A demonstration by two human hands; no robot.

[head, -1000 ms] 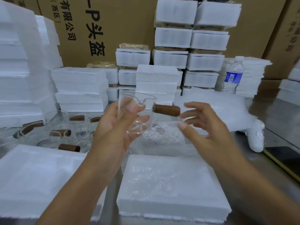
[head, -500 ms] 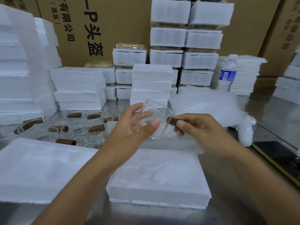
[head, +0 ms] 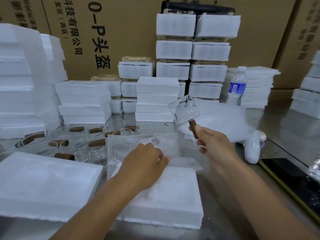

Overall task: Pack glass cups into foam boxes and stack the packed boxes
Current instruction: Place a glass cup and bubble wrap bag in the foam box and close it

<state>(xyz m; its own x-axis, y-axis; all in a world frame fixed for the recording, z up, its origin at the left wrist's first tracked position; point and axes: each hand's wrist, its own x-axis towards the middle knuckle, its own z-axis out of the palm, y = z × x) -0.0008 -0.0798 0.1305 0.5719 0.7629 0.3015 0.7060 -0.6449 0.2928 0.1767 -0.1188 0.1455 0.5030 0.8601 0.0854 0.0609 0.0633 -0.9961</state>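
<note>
My right hand (head: 212,144) grips the brown wooden handle of a clear glass cup (head: 184,110) and holds it tilted in the air above the table. My left hand (head: 147,160) pinches a sheet of bubble wrap (head: 142,144) lying over the far edge of a white foam box (head: 173,201) in front of me. Several more glass cups with brown handles (head: 78,141) stand on the metal table to the left. Another foam box (head: 43,184) lies at the near left.
Stacks of white foam boxes (head: 192,49) rise at the back against cardboard cartons, with more stacks at the far left (head: 20,80) and right. A water bottle (head: 238,85) stands back right. A white tape gun (head: 251,148) and a dark phone (head: 290,177) lie at the right.
My left hand let go of the glass cup and dropped to the bubble wrap. My right hand now holds the cup alone by its handle, moved right and tilted.
</note>
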